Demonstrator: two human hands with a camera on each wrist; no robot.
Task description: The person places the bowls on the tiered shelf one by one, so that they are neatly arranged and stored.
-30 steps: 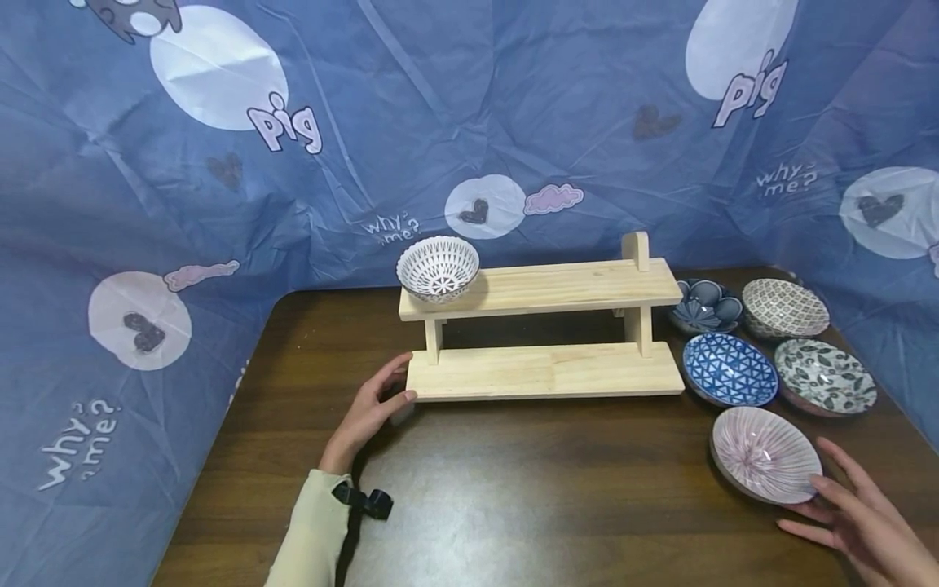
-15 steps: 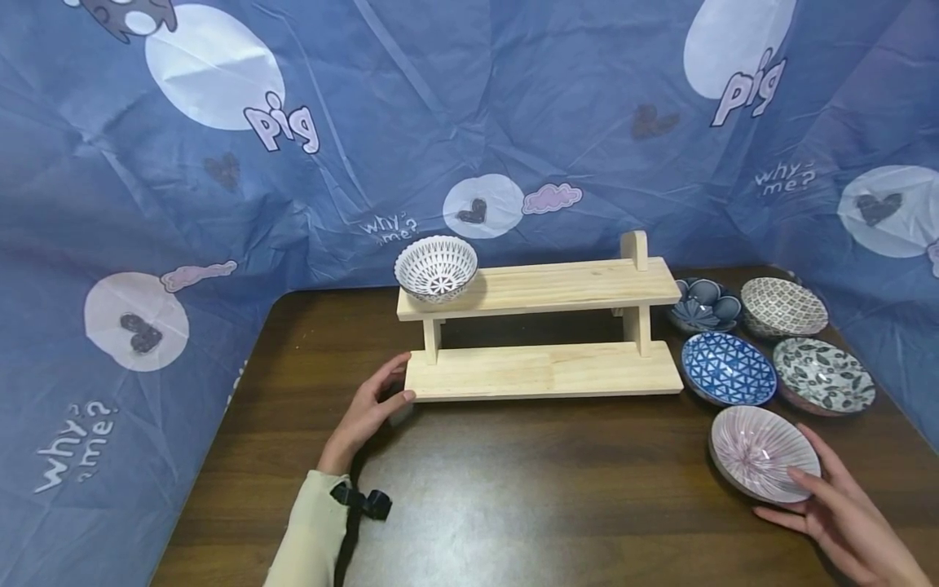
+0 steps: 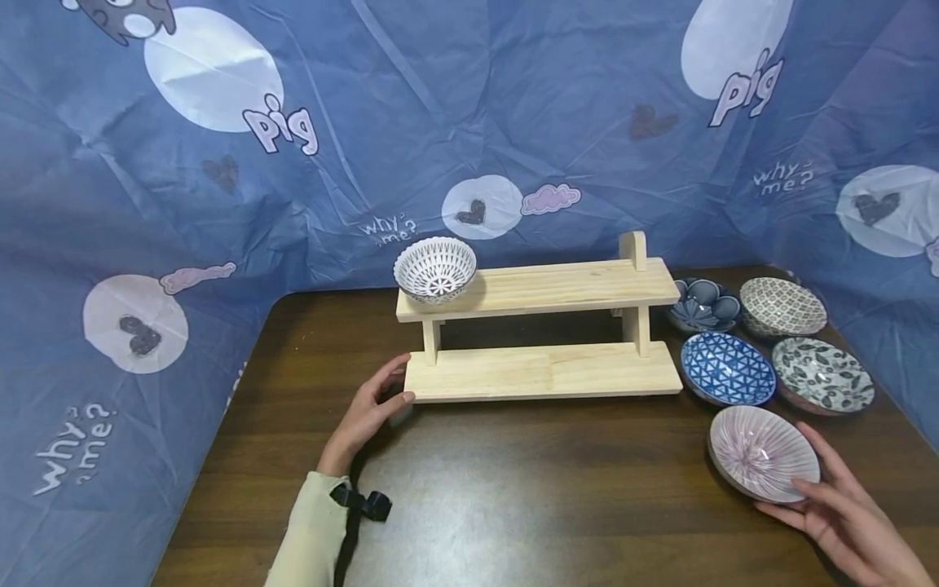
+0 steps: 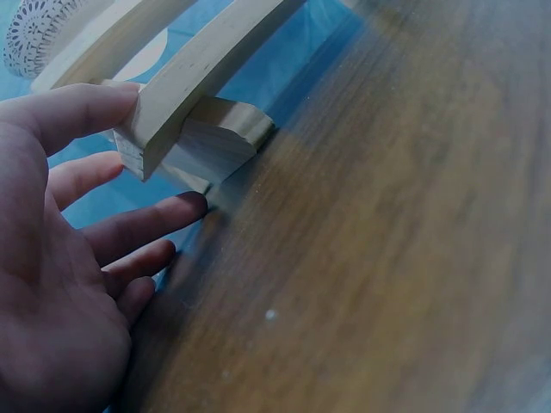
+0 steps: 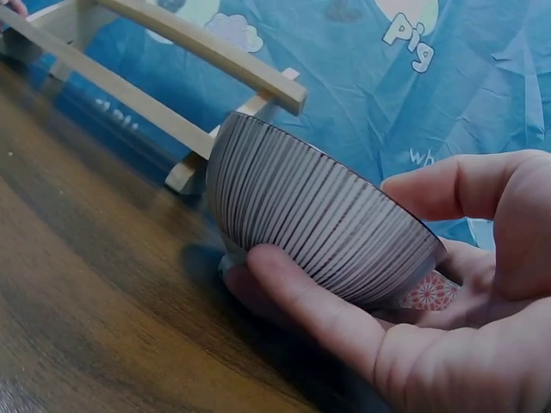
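Observation:
My right hand (image 3: 844, 509) holds a pink-and-white striped bowl (image 3: 763, 453) at its near right side. In the right wrist view the bowl (image 5: 318, 206) tilts, with one finger at the rim and others under its ribbed outer wall. At the left end of a two-tier wooden shelf (image 3: 543, 371), my left hand (image 3: 367, 414) grips the lower board between thumb and index finger. The left wrist view shows those two fingertips against the board end (image 4: 142, 138), the other fingers extended below. A white bowl with black pattern (image 3: 436, 271) sits on the upper tier's left end.
Right of the shelf stand a dark blue petal bowl (image 3: 704, 306), a grey lattice bowl (image 3: 782, 307), a blue triangle-patterned bowl (image 3: 728, 368) and a leaf-patterned bowl (image 3: 823, 376). A blue printed cloth (image 3: 367, 98) hangs behind the brown table (image 3: 513, 489).
My right hand has moved left onto the pink striped bowl, its fingers now under the bowl and at its rim. The left hand stays on the shelf end.

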